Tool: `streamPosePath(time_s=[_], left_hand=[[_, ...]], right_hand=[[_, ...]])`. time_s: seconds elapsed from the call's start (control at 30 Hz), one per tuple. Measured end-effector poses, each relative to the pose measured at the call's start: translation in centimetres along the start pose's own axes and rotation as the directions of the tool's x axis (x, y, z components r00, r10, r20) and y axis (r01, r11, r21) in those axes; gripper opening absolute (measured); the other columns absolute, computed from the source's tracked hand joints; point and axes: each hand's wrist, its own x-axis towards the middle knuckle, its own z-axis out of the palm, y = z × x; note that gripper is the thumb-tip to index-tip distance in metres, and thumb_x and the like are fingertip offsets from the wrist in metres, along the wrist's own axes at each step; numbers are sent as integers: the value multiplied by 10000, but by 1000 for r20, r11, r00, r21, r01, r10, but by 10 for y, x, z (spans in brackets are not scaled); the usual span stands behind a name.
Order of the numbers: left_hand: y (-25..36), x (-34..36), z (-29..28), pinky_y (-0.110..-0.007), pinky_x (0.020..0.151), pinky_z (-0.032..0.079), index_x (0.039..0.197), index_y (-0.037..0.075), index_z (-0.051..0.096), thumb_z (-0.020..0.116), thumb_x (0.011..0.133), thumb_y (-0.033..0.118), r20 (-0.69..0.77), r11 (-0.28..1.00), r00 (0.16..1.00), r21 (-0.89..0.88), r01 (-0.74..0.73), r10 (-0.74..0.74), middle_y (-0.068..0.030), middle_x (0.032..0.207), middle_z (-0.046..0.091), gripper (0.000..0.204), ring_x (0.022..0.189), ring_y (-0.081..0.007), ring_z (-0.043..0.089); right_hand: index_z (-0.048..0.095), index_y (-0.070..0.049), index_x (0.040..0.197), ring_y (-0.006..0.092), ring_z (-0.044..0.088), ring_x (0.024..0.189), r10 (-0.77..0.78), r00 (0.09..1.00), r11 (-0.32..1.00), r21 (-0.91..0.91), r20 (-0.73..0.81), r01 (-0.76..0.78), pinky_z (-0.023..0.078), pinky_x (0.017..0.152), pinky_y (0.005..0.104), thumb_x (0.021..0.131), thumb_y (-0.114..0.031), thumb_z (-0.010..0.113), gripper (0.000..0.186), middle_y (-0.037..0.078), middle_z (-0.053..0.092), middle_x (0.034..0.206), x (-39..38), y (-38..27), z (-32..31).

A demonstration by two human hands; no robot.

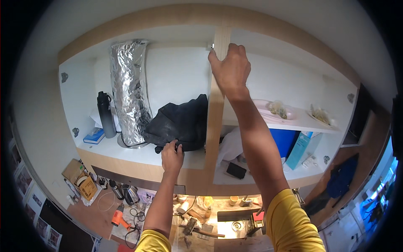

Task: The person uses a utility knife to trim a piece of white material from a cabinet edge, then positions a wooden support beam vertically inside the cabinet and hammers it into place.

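Note:
My left hand (172, 157) is closed on the lower front edge of a crumpled black bag (180, 122), which lies on the left shelf of an open wall cabinet. Higher up, my right hand (233, 69) wraps around the upright wooden post (215, 105) between the two cabinet halves. Its thumb lies beside a small metal fitting (213, 46) near the top. A tall foil-wrapped tube (129, 88) stands just left of the bag, with a dark bottle (106, 115) beyond it. What is behind or under the bag is hidden.
On the right shelves are a pink plate (260, 105), a blue box (300, 149) and a black wallet-like object (236, 170). A blue book (93, 136) lies at far left. Below, a cluttered counter holds a hammer (190, 225), an orange power tool (119, 216) and a sink (237, 227).

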Motion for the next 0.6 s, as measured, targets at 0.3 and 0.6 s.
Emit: streamPosePath(time_s=[0.3,0.6], left_hand=[[5,1,-2,-475,799,508,1112,20,698,713,881,124,-20,999,999,-15,-41,41,-191,928,662,253,876,-388,650],[-1,-1,-2,-478,861,469,1147,24,684,670,916,157,31,999,998,7,-53,53,-177,985,673,267,962,-368,640]], right_hand=[[632,67,1042,435,689,867,10,1000,1000,-30,11,-9,575,745,501,810,-348,795,503,239,611,987,9,-3,-9],[465,-63,1487,395,652,966,-233,958,967,-62,169,247,564,756,483,893,-421,728,742,231,602,1054,24,4,-16]])
